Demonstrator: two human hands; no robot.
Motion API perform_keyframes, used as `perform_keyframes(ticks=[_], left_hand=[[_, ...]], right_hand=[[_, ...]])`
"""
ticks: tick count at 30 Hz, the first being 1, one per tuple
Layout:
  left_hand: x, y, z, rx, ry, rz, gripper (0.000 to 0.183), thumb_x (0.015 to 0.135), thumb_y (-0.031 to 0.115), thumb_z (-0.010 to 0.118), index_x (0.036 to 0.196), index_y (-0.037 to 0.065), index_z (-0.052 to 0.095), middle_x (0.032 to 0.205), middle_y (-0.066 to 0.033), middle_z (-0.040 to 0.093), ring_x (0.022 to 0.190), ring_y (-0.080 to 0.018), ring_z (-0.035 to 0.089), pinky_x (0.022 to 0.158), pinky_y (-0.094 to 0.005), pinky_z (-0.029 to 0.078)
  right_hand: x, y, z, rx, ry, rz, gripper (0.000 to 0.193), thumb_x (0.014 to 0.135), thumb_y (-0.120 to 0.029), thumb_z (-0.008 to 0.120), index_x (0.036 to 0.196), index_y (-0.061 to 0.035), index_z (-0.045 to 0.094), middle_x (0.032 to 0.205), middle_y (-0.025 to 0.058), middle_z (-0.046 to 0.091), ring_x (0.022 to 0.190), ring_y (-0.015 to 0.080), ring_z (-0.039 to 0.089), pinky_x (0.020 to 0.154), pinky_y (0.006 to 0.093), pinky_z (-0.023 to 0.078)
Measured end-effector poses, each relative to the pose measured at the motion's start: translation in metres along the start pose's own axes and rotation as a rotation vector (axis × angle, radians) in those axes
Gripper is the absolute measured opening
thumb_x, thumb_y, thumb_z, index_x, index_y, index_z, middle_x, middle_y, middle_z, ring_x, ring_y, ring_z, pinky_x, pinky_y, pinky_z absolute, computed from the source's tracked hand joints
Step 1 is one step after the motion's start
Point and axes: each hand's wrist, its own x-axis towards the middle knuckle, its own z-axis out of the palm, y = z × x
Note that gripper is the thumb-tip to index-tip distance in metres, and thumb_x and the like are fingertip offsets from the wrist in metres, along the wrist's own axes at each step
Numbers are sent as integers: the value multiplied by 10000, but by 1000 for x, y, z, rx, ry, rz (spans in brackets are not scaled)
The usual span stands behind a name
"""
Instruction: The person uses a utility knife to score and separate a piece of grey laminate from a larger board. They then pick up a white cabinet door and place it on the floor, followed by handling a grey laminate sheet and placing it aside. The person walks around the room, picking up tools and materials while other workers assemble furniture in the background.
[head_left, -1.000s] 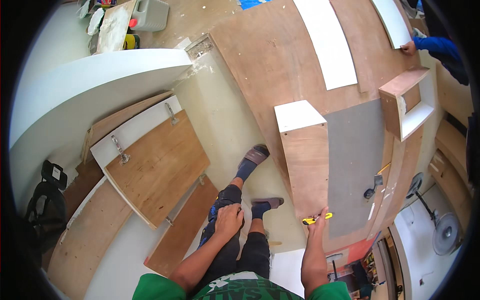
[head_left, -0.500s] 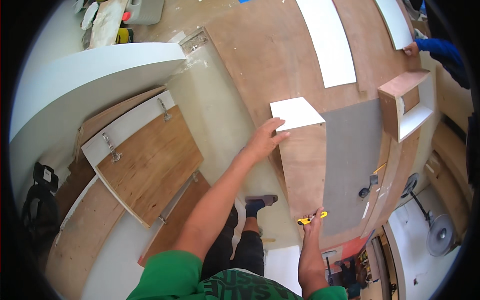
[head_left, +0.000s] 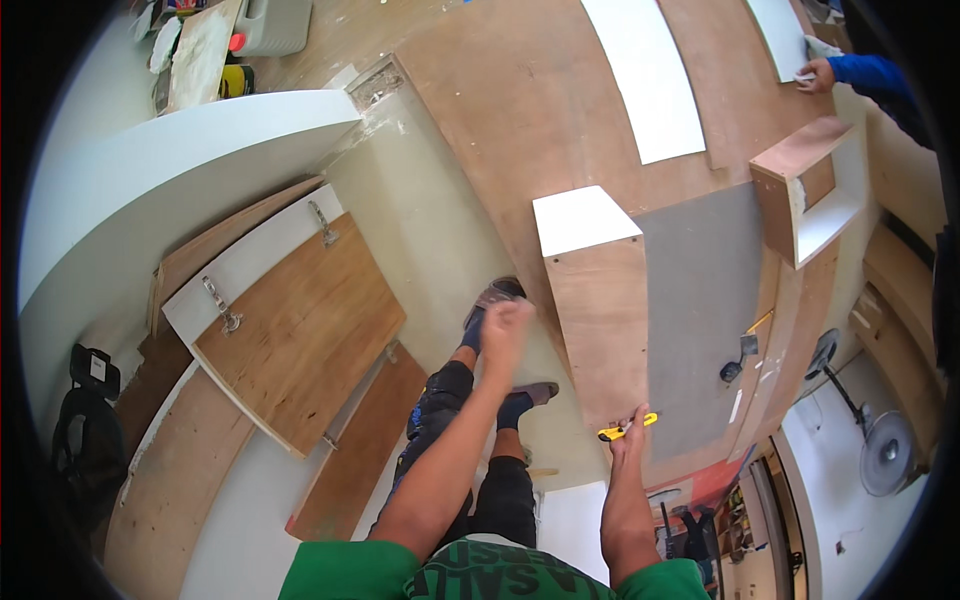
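Note:
My right hand (head_left: 629,440) is closed round a yellow utility knife (head_left: 612,434), at the near end of a long wooden box (head_left: 600,320). The box has a white far end (head_left: 583,218) and a bare plywood side facing up, and it lies on a brown plywood surface (head_left: 500,120). My left hand (head_left: 507,335) hangs in the air left of the box, apart from it, above my shoe. Motion smears its fingers, so their pose does not show.
A grey panel (head_left: 705,310) lies right of the box, with a small open wooden frame (head_left: 790,165) beyond. White strips (head_left: 650,80) lie farther off. Hinged doors (head_left: 300,340) lean at left. At far right, a co-worker's hand (head_left: 818,76) touches another white strip.
My left hand has left the white end of the box and moved down toward me. One foot has come into view beneath it. The right hand still holds the knife.

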Motion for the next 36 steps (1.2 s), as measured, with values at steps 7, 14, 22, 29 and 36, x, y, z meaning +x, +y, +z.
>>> perform_keyframes(ticks=[7,14,22,29,36], left_hand=[[-50,-117,48,330,-386,-42,572,834,417,735,1168,-32,615,1077,-202,684,1059,-313,641,890,-391,491],[-81,-50,40,252,-160,-63,437,937,349,644,1157,-29,620,1014,-107,690,907,-168,622,818,-312,492],[-58,13,0,90,-111,-44,607,1006,485,448,1219,-74,549,1107,-163,650,955,-201,634,847,-332,518],[-43,79,-54,96,-254,-168,821,950,684,295,1370,-7,437,1286,-184,575,1123,-297,608,921,-413,534],[-14,83,-92,94,-411,-221,892,903,761,246,1454,67,349,1390,-188,488,1224,-315,537,977,-452,506]], right_hand=[[-4,-4,-8,-11,-146,-14,366,854,-511,701,831,-202,507,661,-60,455,507,87,421,552,309,433],[-90,5,7,-57,-36,-149,339,894,-363,694,1012,-67,580,857,11,552,581,122,529,633,360,562],[-240,1,41,-363,-60,-481,435,882,-115,681,1237,98,549,1161,169,628,1024,213,621,892,334,503],[-316,27,72,-338,-186,-870,421,757,-33,777,1150,-8,627,1105,199,626,926,328,652,752,355,545],[-296,46,91,-244,-426,-1220,417,703,11,802,1082,-65,647,969,100,570,826,258,616,656,339,516]])
